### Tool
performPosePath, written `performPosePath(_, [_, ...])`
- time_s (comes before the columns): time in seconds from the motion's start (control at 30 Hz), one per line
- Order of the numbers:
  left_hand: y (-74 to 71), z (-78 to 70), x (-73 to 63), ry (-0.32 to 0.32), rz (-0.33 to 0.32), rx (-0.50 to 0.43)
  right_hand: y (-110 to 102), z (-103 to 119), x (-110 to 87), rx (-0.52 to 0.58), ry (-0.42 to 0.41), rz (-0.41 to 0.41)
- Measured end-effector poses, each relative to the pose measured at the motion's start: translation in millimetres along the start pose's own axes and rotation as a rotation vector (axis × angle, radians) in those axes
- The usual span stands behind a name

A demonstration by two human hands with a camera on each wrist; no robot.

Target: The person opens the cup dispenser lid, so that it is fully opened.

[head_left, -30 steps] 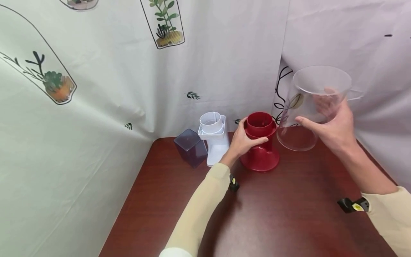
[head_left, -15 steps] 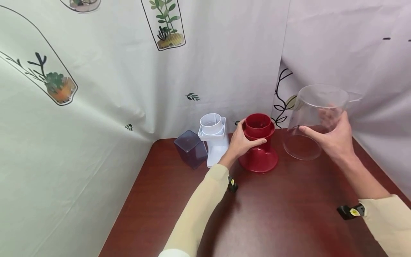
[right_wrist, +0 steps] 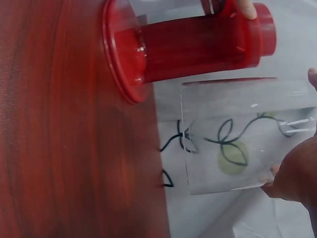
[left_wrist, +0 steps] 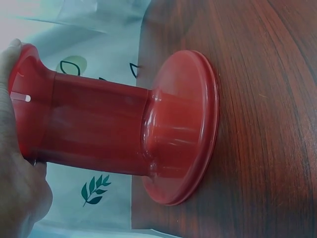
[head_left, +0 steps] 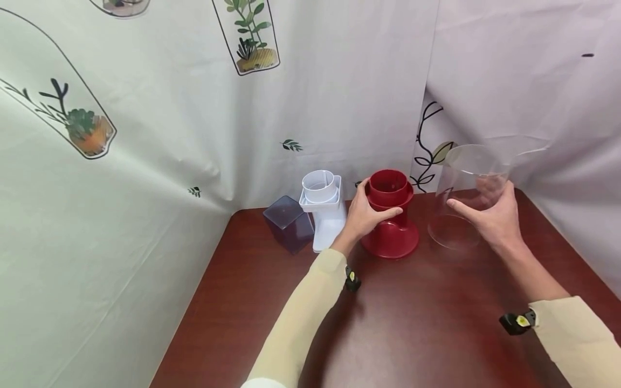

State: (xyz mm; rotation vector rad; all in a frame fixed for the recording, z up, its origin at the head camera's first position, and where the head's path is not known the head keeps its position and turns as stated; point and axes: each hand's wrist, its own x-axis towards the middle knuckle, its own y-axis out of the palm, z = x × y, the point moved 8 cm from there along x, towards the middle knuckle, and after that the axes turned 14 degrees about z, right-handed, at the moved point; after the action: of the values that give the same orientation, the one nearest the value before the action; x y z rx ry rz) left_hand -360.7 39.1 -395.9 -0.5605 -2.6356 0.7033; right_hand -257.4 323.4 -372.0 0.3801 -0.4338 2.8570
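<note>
My left hand (head_left: 364,213) grips the collar of a red plastic stand (head_left: 392,240), fingers on its far left side and thumb across the front. The stand is upright on the table, with a wide round base (left_wrist: 183,134) and a round open cup on top. To its right my right hand (head_left: 497,218) holds a clear plastic cylinder (head_left: 448,188) around its side, thumb at the left and fingers seen through the wall behind. The cylinder (right_wrist: 237,134) is roughly upright. In the right wrist view its lower rim shows apart from the brown tabletop.
Left of the red stand is a white plastic stand (head_left: 330,221) with a square collar and round cup. Beside that leans a dark translucent square box (head_left: 288,223). A pale curtain (head_left: 349,97) with plant prints hangs behind the brown table (head_left: 412,323).
My right hand has brought the clear cylinder down, first a little right and then back left. My left hand keeps its grip on the red stand, almost still.
</note>
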Motion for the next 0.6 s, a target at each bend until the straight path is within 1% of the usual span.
performPosePath(0.1, [1.4, 1.4, -1.7, -0.005, -0.002, -0.013, 3.8, -9.1, -0.2, 0.011, 0.009, -0.003])
performPosePath(0.27, [1.4, 1.9, -2.4, -0.012, -0.015, -0.028, 9.7, -21.0, -0.2, -0.010, 0.024, -0.005])
performPosePath(0.43, [0.2, 1.7, -3.0, -0.025, -0.028, -0.021, 14.9, -29.9, 1.6, -0.032, 0.031, 0.005])
performPosePath(0.6, [0.2, 2.5, -3.1, -0.028, -0.032, -0.011, 20.0, -38.4, 3.7, -0.028, 0.031, 0.007])
